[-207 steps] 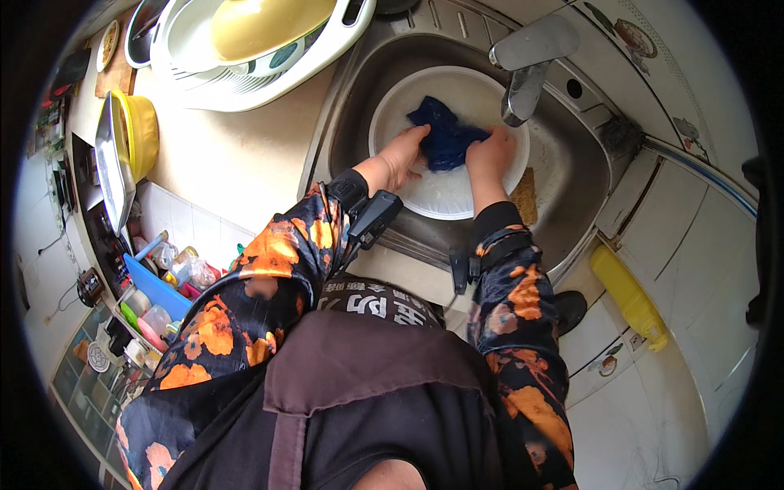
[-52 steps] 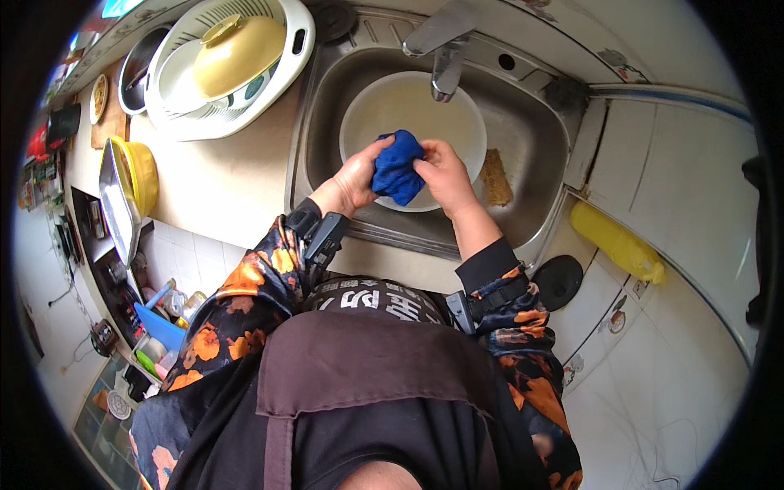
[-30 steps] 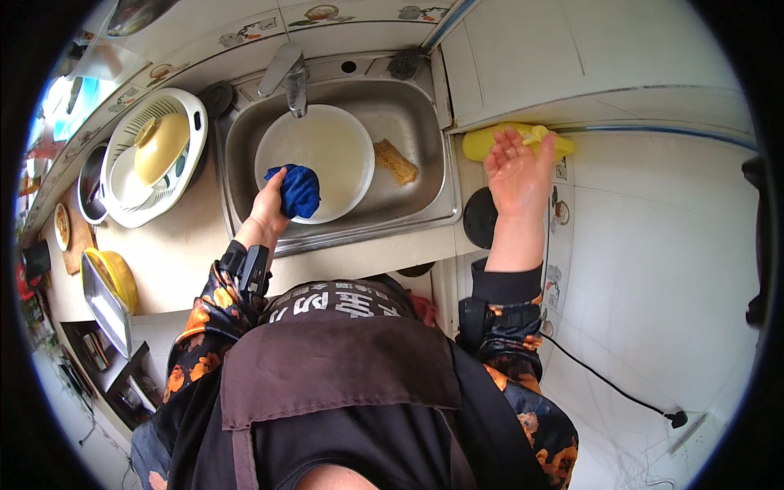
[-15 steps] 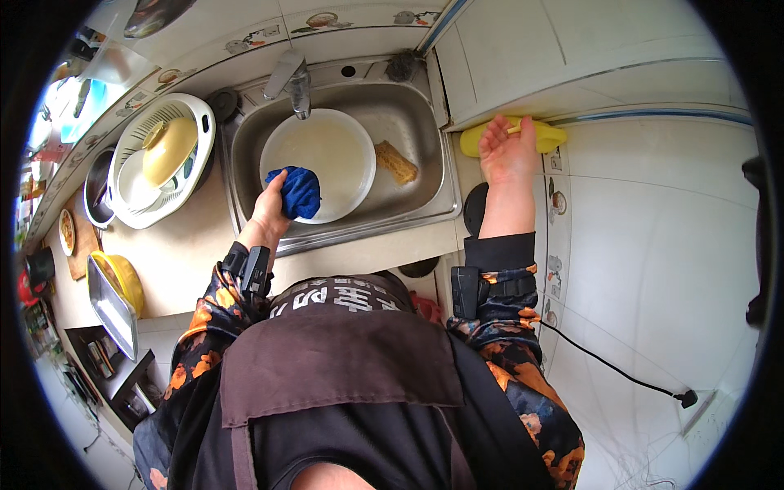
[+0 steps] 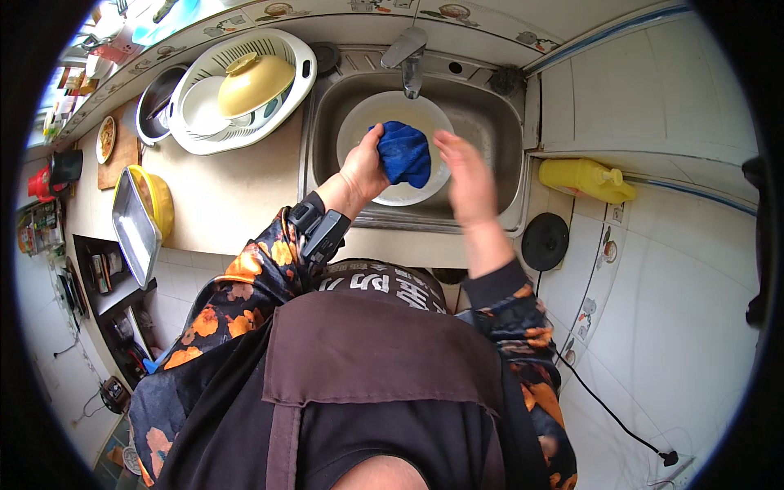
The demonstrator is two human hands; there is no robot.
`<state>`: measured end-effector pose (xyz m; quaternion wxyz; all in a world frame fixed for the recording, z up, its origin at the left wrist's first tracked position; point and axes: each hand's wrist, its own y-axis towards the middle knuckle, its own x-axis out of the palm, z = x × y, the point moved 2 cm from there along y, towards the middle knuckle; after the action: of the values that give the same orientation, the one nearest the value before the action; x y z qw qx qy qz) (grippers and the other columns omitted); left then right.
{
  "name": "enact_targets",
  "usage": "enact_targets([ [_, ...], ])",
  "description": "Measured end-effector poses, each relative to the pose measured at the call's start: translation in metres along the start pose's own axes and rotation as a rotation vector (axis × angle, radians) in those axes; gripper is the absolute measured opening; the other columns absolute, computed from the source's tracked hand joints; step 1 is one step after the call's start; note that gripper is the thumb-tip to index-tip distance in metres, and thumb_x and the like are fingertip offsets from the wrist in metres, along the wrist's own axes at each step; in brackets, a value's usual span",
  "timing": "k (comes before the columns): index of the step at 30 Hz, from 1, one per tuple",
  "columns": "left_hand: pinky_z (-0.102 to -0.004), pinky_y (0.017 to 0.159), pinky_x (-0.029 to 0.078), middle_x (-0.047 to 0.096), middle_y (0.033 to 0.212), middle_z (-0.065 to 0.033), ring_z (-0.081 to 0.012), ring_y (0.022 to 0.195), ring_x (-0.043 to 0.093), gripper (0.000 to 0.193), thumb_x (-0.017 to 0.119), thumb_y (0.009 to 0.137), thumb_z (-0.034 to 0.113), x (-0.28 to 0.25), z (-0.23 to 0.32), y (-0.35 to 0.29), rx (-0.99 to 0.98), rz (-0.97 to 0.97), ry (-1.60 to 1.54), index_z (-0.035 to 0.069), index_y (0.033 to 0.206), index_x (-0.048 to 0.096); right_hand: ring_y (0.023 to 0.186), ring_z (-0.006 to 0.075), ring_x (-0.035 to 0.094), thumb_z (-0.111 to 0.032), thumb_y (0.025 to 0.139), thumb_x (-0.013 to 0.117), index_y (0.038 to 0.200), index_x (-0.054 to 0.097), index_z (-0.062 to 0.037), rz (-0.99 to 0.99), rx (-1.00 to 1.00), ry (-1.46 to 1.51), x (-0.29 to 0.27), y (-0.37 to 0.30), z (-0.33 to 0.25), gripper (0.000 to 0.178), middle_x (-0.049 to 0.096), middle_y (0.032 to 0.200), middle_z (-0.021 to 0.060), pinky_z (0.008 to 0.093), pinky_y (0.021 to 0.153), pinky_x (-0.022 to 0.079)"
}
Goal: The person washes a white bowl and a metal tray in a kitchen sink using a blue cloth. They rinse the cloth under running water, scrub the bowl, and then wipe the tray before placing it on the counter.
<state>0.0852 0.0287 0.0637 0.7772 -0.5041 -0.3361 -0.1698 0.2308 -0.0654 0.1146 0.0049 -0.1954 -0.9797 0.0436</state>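
Observation:
A bunched blue cloth is gripped in my left hand, over a white round basin. That basin sits in the steel sink below the faucet. Just right of the cloth, apart from it, is my right hand; its fingers are stretched out with nothing in them, slightly smeared by motion. The sponge in the sink is hidden now behind this hand. A yellow plastic bottle is by the wall, right of the sink.
Left of the sink, a white draining basket holds a yellow bowl and a white bowl. Farther left are a dark pan, a cutting board with a plate, and a yellow basin. A black round lid lies right.
My right hand has left the yellow bottle and moved left, over the sink's right part. My left hand still holds the blue cloth. The whole view has shifted, so the sink appears farther right.

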Motion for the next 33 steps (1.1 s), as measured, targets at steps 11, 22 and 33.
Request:
enact_targets([
  [11,-0.0458,0.103,0.043,0.059,0.127,-0.0089,-0.0242,0.117,0.057,0.044,0.047,0.1,0.041,0.018,-0.011,-0.023,0.121,-0.061,-0.066,0.011,0.132,0.051,0.142,0.0438,0.025,-0.056,0.094,0.047,0.142,0.034,0.0107,0.026,-0.095,-0.779,0.053,0.049,0.041,0.083,0.031,0.148,0.034,0.0575,0.115,0.019],
  [22,-0.0488,0.102,0.045,0.057,0.132,-0.0115,-0.0294,0.12,0.056,0.048,0.038,0.103,0.041,-0.015,0.006,-0.017,0.088,-0.176,-0.113,0.007,0.135,0.049,0.126,0.0338,0.051,-0.047,0.093,0.058,0.139,0.041,0.004,-0.067,0.137,-0.211,0.052,0.058,0.07,0.071,0.052,0.136,0.021,0.0435,0.105,0.04],
  [33,-0.0344,0.071,0.052,0.065,0.095,-0.0034,-0.0168,0.083,0.062,0.033,0.058,0.096,0.036,-0.047,0.023,0.005,0.368,0.366,0.236,0.008,0.114,0.06,0.089,0.0347,0.064,-0.014,0.086,0.065,0.111,0.061,-0.0038,0.16,-0.39,-0.652,0.087,0.007,0.021,0.028,0.065,0.102,0.0152,0.0404,0.078,0.052],
])
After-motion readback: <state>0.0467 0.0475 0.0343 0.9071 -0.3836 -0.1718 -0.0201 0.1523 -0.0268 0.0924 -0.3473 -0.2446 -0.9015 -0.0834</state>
